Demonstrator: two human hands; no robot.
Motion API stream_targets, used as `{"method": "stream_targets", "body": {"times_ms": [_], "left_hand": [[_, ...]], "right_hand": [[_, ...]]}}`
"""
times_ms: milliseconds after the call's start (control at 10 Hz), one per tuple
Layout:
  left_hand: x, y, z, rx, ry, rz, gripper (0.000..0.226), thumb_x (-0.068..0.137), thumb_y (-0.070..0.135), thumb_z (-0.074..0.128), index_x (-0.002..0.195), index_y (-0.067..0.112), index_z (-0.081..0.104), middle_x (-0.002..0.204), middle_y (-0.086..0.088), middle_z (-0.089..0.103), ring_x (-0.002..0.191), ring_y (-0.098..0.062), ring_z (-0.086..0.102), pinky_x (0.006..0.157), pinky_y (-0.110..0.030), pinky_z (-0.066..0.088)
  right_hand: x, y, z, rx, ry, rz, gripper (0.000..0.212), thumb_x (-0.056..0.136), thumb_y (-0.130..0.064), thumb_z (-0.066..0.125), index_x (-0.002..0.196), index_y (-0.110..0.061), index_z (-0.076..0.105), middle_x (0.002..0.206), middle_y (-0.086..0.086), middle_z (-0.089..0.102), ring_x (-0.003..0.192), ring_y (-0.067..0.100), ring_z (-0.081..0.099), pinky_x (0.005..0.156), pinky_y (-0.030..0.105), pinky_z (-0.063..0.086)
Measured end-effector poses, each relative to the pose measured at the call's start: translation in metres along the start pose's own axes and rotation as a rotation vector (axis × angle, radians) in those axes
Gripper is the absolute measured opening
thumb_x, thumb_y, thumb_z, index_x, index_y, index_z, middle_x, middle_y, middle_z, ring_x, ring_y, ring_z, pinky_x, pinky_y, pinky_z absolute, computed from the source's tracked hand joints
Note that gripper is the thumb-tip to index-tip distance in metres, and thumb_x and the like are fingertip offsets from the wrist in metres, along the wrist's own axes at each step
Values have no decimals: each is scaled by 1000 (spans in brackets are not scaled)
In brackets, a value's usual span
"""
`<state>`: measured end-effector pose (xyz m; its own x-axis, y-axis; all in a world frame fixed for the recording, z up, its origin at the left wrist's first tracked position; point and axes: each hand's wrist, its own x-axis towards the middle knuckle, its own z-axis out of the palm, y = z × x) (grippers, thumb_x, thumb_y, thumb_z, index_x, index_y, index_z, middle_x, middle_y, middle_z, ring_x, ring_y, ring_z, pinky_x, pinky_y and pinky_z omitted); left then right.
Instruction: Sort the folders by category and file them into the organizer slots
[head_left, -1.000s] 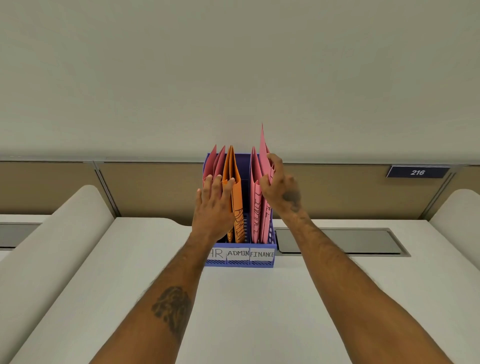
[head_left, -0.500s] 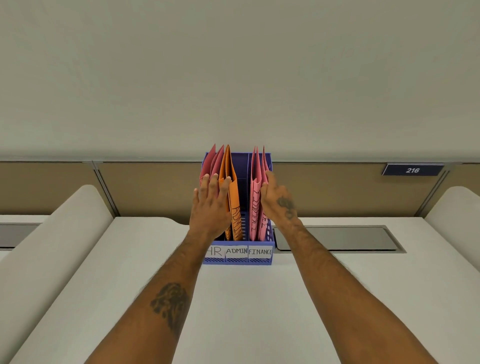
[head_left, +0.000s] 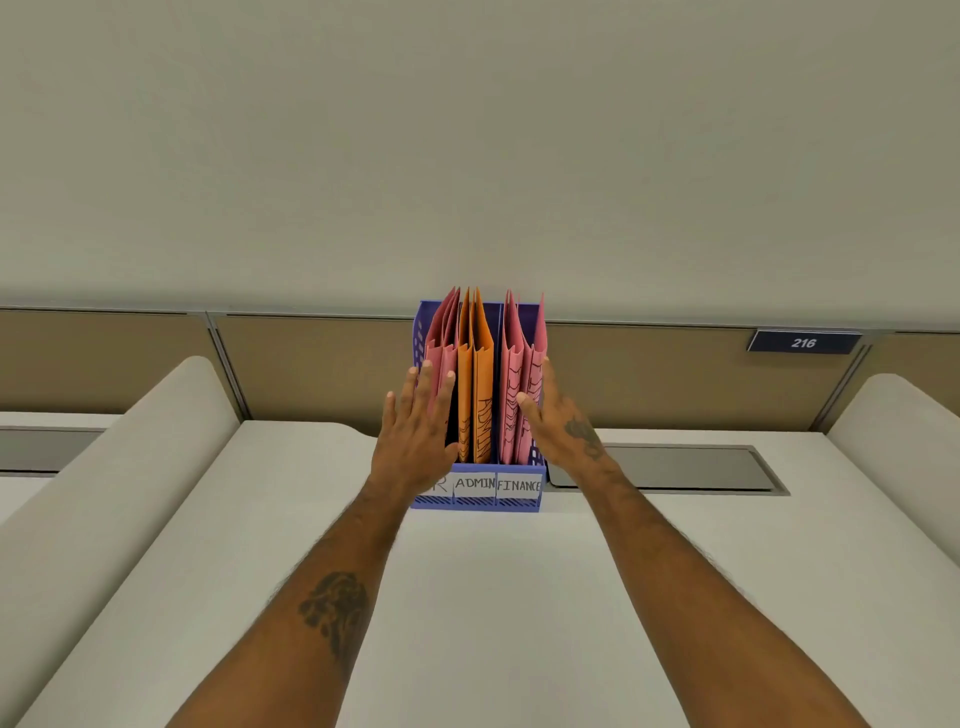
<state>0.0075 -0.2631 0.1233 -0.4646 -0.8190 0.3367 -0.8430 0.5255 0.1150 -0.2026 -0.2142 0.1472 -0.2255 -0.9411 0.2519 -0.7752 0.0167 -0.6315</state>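
Observation:
A blue three-slot organizer (head_left: 478, 503) stands at the back of the white desk, labelled HR, ADMIN and FINANCE. Pink folders (head_left: 441, 332) fill the left slot, orange folders (head_left: 480, 358) marked ADMIN the middle one, and pink folders (head_left: 519, 364) the right one. My left hand (head_left: 418, 421) lies flat with fingers spread against the front of the left pink folders, hiding part of the HR label. My right hand (head_left: 563, 421) is flat against the organizer's right side, fingertips touching the right pink folders. Neither hand grips anything.
A tan partition (head_left: 311, 364) runs behind the desk, with a number plate reading 216 (head_left: 802, 342) at the right. A grey recessed panel (head_left: 675, 467) sits in the desk right of the organizer. Curved white dividers (head_left: 130, 467) flank the desk on both sides.
The pink folder my right hand held high has gone down into the FINANCE slot and been let go. Both hands have opened flat beside the organizer.

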Motion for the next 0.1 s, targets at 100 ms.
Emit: {"method": "stream_targets", "body": {"times_ms": [100], "left_hand": [[-26,-1,6,24,-54,16,106,89,54,59,155,23,-19,163,-10,-23,150,-29,-21,122,-55,2]], "right_hand": [[-26,7,8,-77,-78,26,70,97,-58,31,153,-29,1,152,15,34,131,31,45,97,46,45]]}}
